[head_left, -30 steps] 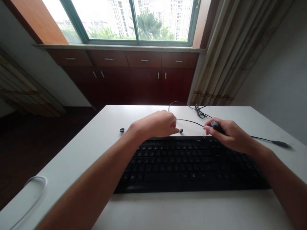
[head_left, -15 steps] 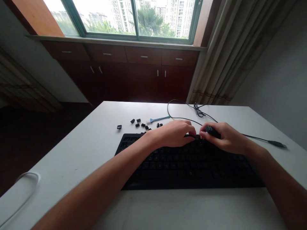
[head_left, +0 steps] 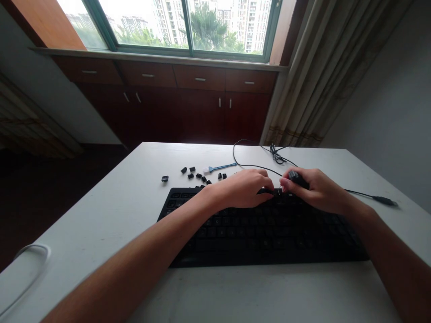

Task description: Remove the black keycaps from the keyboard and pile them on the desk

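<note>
Keyboard [head_left: 262, 224] lies flat mid-desk [head_left: 111, 211], both hands at its top row: left hand [head_left: 244, 188] curled, fingertips pinching probably a keycap; right hand [head_left: 314, 188] closed around a small dark tool [head_left: 296, 178]. Keycaps look light, stiff, easily flicked away; best gripped by their side edges.

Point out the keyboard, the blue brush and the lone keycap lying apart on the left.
keyboard [head_left: 269, 233]: head view, middle key rows.
blue brush [head_left: 220, 168]: head view, its handle.
lone keycap [head_left: 164, 178]: head view, its top face.
</note>
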### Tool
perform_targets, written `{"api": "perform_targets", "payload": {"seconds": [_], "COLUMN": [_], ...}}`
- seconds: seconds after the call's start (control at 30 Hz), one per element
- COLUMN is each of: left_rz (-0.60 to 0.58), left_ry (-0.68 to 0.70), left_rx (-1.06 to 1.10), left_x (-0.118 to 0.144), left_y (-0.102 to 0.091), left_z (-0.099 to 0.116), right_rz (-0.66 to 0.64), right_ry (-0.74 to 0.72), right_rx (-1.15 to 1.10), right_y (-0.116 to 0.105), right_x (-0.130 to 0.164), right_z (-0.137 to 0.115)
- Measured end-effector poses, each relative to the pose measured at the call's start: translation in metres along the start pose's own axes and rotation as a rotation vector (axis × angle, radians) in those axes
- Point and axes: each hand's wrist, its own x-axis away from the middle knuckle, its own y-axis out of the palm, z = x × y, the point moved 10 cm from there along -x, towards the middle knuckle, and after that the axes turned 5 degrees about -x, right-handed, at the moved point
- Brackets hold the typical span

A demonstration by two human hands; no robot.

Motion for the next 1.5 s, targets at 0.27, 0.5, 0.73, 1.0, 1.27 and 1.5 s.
{"api": "perform_targets", "payload": {"seconds": [0.27, 0.5, 0.73, 1.0, 1.27, 1.5], "left_rz": [0.025, 0.065, 0.119, 0.22, -0.079, -0.13], "left_ry": [-0.103, -0.157, -0.188, -0.227, -0.236, -0.211], "left_rx": [0.198, 0.304, 0.304, 0.247, 0.094, 0.083], "left_x": [-0.003, -0.004, -0.006, -0.004, 0.002, 0.004], "left_y": [-0.008, -0.011, -0.011, -0.019, 0.001, 0.005], "left_z": [-0.009, -0.014, -0.013, -0.02, -0.027, -0.023], "right_rz": [0.537, 0.529, 0.448, 0.236, 0.261, 0.248], "right_ry": [-0.021, 0.018, -0.043, -0.053, -0.131, -0.091], "right_rx": [-0.426, -0.422, -0.531, -0.332, -0.063, 0.034], "right_y": [-0.044, -0.033, -0.027, -0.007, -0.014, -0.008], "right_x": [0.004, 0.003, 0.001, -0.004, 0.001, 0.0], "right_z": [0.01, 0.019, 0.012, 0.006, 0.003, 0.014]}}
